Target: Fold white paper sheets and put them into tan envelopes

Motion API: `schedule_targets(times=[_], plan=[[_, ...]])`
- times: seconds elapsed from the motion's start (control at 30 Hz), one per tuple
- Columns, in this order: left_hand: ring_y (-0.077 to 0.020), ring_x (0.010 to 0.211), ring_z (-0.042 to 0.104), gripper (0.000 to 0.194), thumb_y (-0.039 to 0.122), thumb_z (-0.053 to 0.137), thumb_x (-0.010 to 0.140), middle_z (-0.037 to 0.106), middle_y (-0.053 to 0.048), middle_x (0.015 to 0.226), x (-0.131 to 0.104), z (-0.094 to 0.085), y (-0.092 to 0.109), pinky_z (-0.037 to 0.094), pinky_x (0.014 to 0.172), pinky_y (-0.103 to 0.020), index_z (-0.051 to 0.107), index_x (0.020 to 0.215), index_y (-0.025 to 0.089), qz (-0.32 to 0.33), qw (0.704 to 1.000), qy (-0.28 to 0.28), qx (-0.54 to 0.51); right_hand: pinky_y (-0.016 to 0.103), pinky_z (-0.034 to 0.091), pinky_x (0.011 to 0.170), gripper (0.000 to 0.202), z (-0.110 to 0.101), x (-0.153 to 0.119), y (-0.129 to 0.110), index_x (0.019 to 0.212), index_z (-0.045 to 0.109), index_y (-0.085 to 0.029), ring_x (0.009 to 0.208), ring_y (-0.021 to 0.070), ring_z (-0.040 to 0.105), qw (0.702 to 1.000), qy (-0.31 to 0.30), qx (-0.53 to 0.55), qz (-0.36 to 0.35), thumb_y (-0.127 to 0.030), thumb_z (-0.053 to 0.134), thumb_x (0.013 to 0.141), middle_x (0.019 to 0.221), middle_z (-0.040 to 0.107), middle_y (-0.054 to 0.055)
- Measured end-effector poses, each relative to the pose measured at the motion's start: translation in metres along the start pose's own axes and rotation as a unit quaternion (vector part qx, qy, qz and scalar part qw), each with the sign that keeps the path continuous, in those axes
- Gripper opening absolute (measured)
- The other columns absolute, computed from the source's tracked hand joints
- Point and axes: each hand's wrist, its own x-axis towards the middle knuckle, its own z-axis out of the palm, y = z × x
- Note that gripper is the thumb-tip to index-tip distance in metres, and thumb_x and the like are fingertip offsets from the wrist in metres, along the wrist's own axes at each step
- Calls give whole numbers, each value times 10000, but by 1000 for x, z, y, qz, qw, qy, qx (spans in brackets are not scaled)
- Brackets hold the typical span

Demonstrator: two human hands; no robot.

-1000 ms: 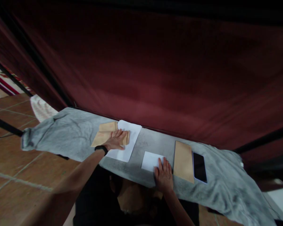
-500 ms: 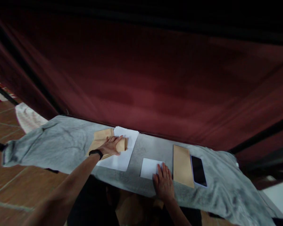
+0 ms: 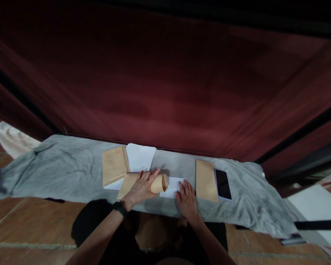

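My left hand (image 3: 142,187), with a dark band at the wrist, grips a brown paper envelope (image 3: 157,184). Its right end bulges into a rounded opening that overlaps the small white sheet (image 3: 171,189). My right hand (image 3: 187,200) rests flat on the right side of that sheet, fingers stretched out. A stack of brown envelopes (image 3: 114,163) lies to the left of my left hand, partly on larger white paper (image 3: 140,156). To the right of my right hand lies a single brown envelope (image 3: 206,180).
A phone (image 3: 223,184) with a dark screen lies beside the single envelope. Grey cloth (image 3: 71,165) covers the narrow surface. A dark red fabric wall (image 3: 165,110) rises along its far edge. A striped cloth (image 3: 13,138) is at the far left.
My left hand has moved right and nearer to me from the envelope stack, bringing one envelope over the small sheet. My right hand stays on the sheet. The view has shifted slightly.
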Motion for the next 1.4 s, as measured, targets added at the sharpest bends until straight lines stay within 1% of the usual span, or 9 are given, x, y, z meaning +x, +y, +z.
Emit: schedule_targets(times=[0.1, 0.17, 0.27, 0.4, 0.5, 0.7, 0.9, 1.17, 1.4], plan=[[-331, 1286, 476, 1110, 445, 767, 715, 544, -112, 1325, -2, 12, 17, 190, 1189, -544, 115, 1597, 276, 9, 1000, -8, 14, 487, 377, 1143, 441, -18, 6, -7, 1388, 562, -168, 1398, 261, 431, 989, -6, 141, 32, -302, 358, 1021, 1492, 507, 144], [-335, 1283, 476, 1093, 433, 761, 731, 549, -111, 1322, -3, 16, 26, 182, 1188, -552, 108, 1597, 293, 16, 1000, -5, 25, 432, 437, 1101, 427, -29, 10, -16, 1329, 612, -200, 1279, 225, 548, 958, -22, 277, 62, -304, 341, 1016, 1358, 623, 118], [-341, 1287, 469, 1066, 394, 748, 750, 534, -120, 1351, -4, 18, 37, 184, 1186, -557, 108, 1597, 295, 30, 999, 4, 39, 346, 517, 980, 372, -38, 18, -33, 1214, 682, -236, 1088, 198, 649, 930, -59, 357, 63, -341, 402, 993, 1194, 704, 80], [-342, 1311, 456, 1016, 343, 736, 758, 507, -137, 1388, -5, 20, 48, 182, 1190, -557, 159, 1593, 277, 50, 997, 14, 55, 267, 534, 717, 250, -37, 27, -48, 921, 731, -215, 757, 170, 637, 880, -145, 445, 75, -391, 553, 914, 846, 716, 28], [-343, 1361, 421, 1043, 393, 750, 751, 490, -141, 1427, -9, 19, 48, 171, 1195, -565, 150, 1595, 271, 69, 997, 0, 46, 237, 484, 616, 266, -35, 27, -52, 755, 690, -211, 628, 141, 562, 872, -161, 457, 75, -390, 561, 903, 671, 639, -16], [-351, 1444, 334, 1200, 478, 810, 662, 391, -146, 1548, -25, 17, 23, 161, 1203, -555, 90, 1598, 264, 81, 995, -64, 2, 223, 461, 622, 288, -43, 19, -46, 738, 657, -212, 666, 141, 564, 857, -177, 477, 84, -398, 527, 918, 690, 610, -24], [-316, 1266, 515, 1073, 327, 725, 705, 555, -88, 1353, -29, 8, 18, 249, 1160, -489, 121, 1592, 316, 45, 995, -84, 15, 222, 488, 671, 241, -53, 18, -38, 818, 662, -230, 751, 150, 602, 862, -166, 470, 95, -410, 533, 912, 794, 644, -20], [-319, 1230, 521, 1026, 330, 669, 749, 552, -92, 1330, -32, 6, 10, 316, 1100, -438, 93, 1598, 309, 28, 997, -63, 20, 292, 560, 740, 387, -48, 21, -14, 1186, 649, -273, 825, 178, 698, 903, -125, 378, 163, -416, 346, 991, 1040, 732, 30], [-339, 1275, 497, 1069, 385, 706, 749, 538, -114, 1350, -41, 5, -4, 322, 1109, -445, 60, 1595, 287, -39, 999, -29, 25, 375, 521, 872, 240, -28, 36, 9, 1028, 659, -185, 1022, 286, 668, 946, -89, 189, 249, -334, 580, 856, 1018, 701, 134]])
